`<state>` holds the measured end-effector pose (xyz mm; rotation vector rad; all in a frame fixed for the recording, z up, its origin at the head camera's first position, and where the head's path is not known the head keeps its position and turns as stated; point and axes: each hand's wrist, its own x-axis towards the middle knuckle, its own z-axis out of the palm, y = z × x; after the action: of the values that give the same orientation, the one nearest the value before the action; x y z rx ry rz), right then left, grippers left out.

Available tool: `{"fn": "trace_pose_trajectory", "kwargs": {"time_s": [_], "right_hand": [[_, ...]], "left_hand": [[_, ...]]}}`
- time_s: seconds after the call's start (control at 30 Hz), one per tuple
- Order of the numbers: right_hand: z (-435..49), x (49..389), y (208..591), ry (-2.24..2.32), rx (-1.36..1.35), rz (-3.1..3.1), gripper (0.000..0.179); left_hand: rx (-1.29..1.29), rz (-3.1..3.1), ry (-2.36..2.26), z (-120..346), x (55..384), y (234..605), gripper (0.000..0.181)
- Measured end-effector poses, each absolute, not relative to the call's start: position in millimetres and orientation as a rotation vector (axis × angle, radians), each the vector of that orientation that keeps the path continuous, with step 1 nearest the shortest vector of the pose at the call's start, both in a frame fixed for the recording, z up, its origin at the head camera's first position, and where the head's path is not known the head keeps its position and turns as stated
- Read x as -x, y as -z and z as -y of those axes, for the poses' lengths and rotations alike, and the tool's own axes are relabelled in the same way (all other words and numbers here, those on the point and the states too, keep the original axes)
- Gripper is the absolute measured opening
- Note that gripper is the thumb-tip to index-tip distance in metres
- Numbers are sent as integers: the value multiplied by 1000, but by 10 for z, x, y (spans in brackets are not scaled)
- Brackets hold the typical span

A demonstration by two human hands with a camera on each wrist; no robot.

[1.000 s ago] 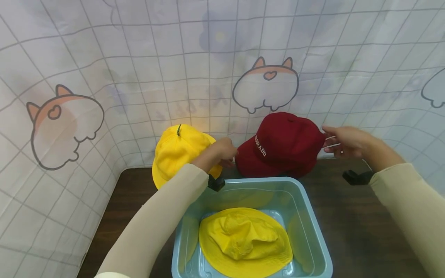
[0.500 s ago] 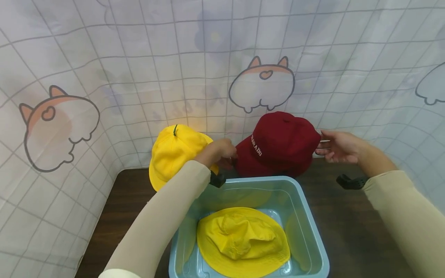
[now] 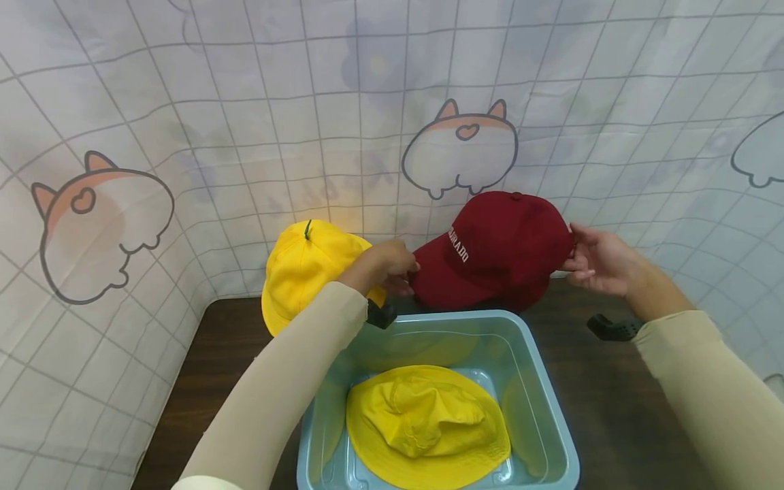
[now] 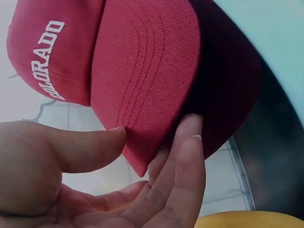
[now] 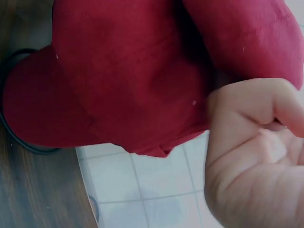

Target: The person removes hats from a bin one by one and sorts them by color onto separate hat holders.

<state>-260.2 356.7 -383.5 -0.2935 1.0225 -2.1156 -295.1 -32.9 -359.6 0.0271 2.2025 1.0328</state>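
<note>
A dark red baseball cap (image 3: 508, 238) with white COLORADO lettering is tilted up against the tiled backdrop. My left hand (image 3: 392, 265) pinches its brim, thumb on top and fingers beneath, as the left wrist view shows. At the back edge of the cap, my right hand (image 3: 603, 262) grips the fabric with bent fingers. Under it lies another red cap (image 5: 128, 71), mostly covered in the head view. Beside my left hand stands a yellow hat (image 3: 306, 272) with a small green loop on top, partly hidden by that hand and forearm.
A light blue plastic bin (image 3: 548, 381) stands in front of the caps, with a yellow bucket hat (image 3: 429, 429) lying inside it. Dark wooden tabletop (image 3: 631, 408) shows on both sides of the bin. A patterned cloth backdrop (image 3: 306, 102) rises directly behind the hats.
The upper red cap has risen slightly and shifted right, parting from the cap beneath. My right fingers have closed on its back edge; my left hand has come onto its brim.
</note>
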Motion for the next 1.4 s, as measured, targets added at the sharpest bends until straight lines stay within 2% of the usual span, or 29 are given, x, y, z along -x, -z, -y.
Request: {"fn": "trace_pose_trajectory", "kwargs": {"time_s": [0.13, 0.37, 0.53, 0.7, 1.1, 1.4], "right_hand": [[-3561, 2600, 3847, 2165, 325, -865, 57], [-3540, 2500, 3772, 2214, 52, -1148, 27], [-3544, 2486, 3772, 2199, -73, -1200, 21], [-3554, 2514, 3848, 2184, -232, -1217, 24], [-3562, 2519, 4219, 2115, -352, -1414, 30], [-3485, 2561, 4586, 1868, -324, -1792, 42]], "left_hand": [[-29, -2204, -1045, 334, 2955, 3585, 26], [-64, -2215, -1064, 357, 2943, 3569, 26], [-42, -2194, -1120, 380, 2963, 3577, 23], [-10, -2168, -1186, 387, 2975, 3575, 22], [-2, -2196, -1233, 360, 2939, 3585, 22], [35, -2279, -1142, 304, 2919, 3604, 17]]}}
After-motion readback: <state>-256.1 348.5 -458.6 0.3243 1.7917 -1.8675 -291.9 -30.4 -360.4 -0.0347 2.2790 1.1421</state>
